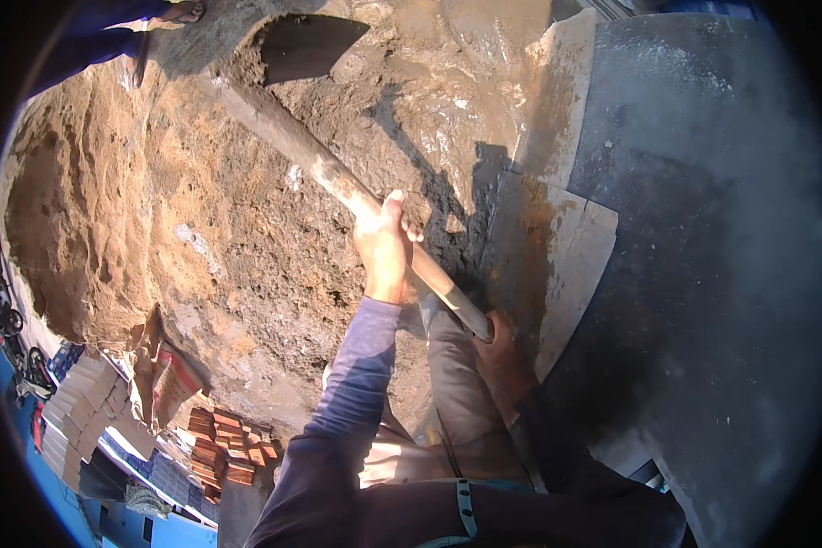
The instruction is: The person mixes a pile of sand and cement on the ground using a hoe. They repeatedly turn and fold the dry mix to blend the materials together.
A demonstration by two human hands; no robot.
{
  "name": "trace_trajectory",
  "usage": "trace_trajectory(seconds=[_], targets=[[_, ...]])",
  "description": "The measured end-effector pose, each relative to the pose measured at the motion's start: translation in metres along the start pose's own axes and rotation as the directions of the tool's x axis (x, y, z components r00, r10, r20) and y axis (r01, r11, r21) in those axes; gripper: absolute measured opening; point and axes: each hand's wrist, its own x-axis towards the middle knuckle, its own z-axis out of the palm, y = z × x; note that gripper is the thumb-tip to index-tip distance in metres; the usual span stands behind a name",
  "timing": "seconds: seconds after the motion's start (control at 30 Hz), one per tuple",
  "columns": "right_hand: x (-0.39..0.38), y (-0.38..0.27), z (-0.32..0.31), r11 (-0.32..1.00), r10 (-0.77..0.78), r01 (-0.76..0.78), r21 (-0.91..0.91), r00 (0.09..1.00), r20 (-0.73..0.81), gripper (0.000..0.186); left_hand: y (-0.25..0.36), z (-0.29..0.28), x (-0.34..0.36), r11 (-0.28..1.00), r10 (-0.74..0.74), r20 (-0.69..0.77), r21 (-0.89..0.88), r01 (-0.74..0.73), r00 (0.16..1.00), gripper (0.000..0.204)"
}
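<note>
1. Currently, the left hand (382, 256) is closed around the middle of the hoe (340, 185), its fingers curled over the wooden handle, with no gap to be seen in that grip.
2. Behind it, the right hand (506, 356) has the near end of the hoe in its grip, closed around the wood and partly in shade.
3. Slanting from the right hand toward the far left, the hoe ends in a dark blade (315, 47) caked with mud at the socket; whether the blade touches the ground cannot be told.
4. Beneath the hoe spreads a lumpy brown mix (288, 256), glistening wet to the right of the blade.
5. Left of the hoe rises a sand heap (137, 192); right of it, past a pale-edged panel (580, 256), lies a smooth dark grey surface (703, 228).
6. To the near left of the hoe are a crumpled sack (173, 388), red bricks (208, 457), pale blocks (87, 402) and, farther out, motorcycles (36, 373).
7. Past the hoe's blade, at the far left, another person's foot (190, 13) shows.
</note>
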Motion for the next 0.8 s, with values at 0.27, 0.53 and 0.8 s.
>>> trace_trajectory(seconds=[0.27, 0.53, 0.8], targets=[[0.117, -0.096, 0.036, 0.965, 0.255, -0.261, -0.011, 0.936, 0.243, 0.045, -0.085, -0.045, 0.248, 0.889, 0.138, -0.083, 0.450, -0.087, 0.987, 0.038], [-0.137, 0.033, -0.014, 0.963, 0.246, -0.260, 0.063, 0.952, 0.181, 0.040, -0.187, -0.071, -0.046, 0.844, -0.487, -0.148, 0.171, 0.507, 0.861, 0.022], [-0.013, 0.042, 0.031, 0.984, 0.109, -0.080, 0.161, 0.978, -0.179, 0.047, -0.049, 0.088, -0.009, 0.975, -0.041, 0.110, 0.223, 0.015, 0.993, 0.028]])
